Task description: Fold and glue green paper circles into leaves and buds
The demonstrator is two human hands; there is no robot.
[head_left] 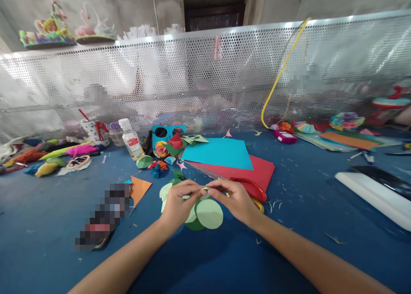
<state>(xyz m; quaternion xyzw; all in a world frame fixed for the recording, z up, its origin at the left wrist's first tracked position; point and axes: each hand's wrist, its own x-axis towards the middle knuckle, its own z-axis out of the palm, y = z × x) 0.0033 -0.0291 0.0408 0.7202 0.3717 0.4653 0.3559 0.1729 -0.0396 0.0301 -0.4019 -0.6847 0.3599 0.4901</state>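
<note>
My left hand and my right hand meet at the middle of the table, their fingertips pinching one small piece of light green paper between them. Most of that piece is hidden by the fingers. Just below lie a pale green paper circle and a dark green paper circle, overlapping. More pale green paper shows left of my left hand. Beside my right hand rest scissors with a red and yellow handle, partly covered by it, their blades pointing away to the left.
Blue paper and red paper lie beyond my hands. A clear glue bottle stands at back left, near a patterned cup. A phone lies left, a white block right. A perforated metal screen bounds the back.
</note>
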